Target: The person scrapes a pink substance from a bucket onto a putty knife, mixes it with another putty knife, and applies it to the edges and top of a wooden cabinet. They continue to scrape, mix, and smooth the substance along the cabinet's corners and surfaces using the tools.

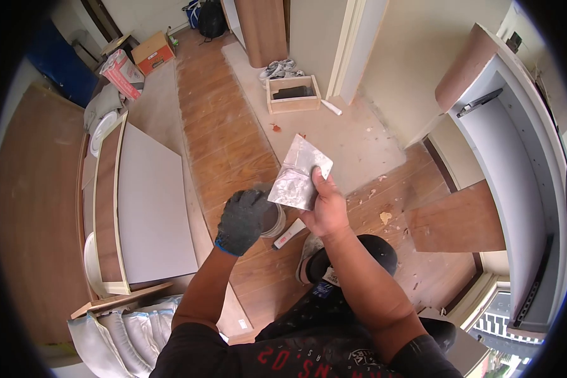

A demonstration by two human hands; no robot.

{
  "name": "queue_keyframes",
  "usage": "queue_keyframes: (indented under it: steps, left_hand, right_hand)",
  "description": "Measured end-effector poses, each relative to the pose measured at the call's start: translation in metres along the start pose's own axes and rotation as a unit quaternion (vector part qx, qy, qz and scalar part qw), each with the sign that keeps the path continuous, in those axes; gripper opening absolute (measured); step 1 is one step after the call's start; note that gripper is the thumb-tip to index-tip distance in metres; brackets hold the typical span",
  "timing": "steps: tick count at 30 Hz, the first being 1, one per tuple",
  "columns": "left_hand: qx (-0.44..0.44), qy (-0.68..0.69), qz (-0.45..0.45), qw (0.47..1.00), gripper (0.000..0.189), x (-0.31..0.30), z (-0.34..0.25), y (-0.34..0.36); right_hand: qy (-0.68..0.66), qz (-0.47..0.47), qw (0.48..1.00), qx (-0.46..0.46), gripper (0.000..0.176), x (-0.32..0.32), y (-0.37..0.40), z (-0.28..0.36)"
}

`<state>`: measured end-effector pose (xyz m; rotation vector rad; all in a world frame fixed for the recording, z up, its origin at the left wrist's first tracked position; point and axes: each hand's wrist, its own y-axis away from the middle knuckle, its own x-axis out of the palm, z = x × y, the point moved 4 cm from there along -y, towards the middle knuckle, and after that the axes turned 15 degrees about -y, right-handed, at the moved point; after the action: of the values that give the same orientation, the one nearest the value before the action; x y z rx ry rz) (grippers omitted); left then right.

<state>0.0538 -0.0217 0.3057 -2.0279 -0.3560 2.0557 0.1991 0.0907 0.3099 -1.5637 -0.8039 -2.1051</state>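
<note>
My right hand (327, 211) is bare and grips a flat, silvery-white rectangular sheet (298, 177) by its right edge, thumb on top. The sheet's face looks creased and smeared. My left hand (242, 216) wears a dark work glove with a blue cuff edge. Its fingers are curled close to the sheet's lower left corner, and what they hold, if anything, is hidden. Below, partly covered by the glove and the sheet, a round tub (273, 220) stands on the wood floor. A tool with a pale body and dark end (288, 235) lies beside it.
A cabinet section (151, 201) lies at left, near padded white material (123, 340). Ahead sits a wooden box (294, 101) with a dark object inside, shoes (278, 70) behind it. A tall curved-looking cabinet (516, 138) and a wood panel (457, 217) are at right. Debris (385, 217) dots the floor.
</note>
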Motion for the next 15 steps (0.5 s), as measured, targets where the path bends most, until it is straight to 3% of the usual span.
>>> queue_keyframes:
  steps: [4,6,7,10,13,15]
  left_hand:
    - [-0.18,0.172,-0.067,0.966,0.039,-0.004,0.018,0.009]
    - [-0.254,0.287,-0.11,0.917,0.034,-0.017,0.025,0.01]
    - [-0.266,0.382,-0.085,0.881,0.034,-0.016,0.025,0.008]
    - [-0.162,0.361,-0.113,0.911,0.034,-0.035,0.001,-0.005]
    - [-0.083,0.216,-0.064,0.971,0.037,-0.045,-0.029,-0.022]
    - [-0.05,0.173,-0.061,0.982,0.035,-0.035,-0.035,-0.029]
  right_hand:
    - [0.025,-0.014,0.999,-0.044,0.034,-0.001,0.003,0.018]
    - [0.04,-0.022,0.997,-0.057,0.031,-0.007,-0.001,0.017]
    - [0.051,-0.015,0.997,-0.048,0.035,-0.007,0.001,0.016]
    - [0.075,-0.061,0.991,-0.096,0.035,-0.007,0.004,0.017]
    - [0.082,-0.057,0.987,-0.123,0.034,-0.009,0.004,0.025]
    - [0.088,-0.043,0.982,-0.16,0.034,-0.007,0.006,0.04]
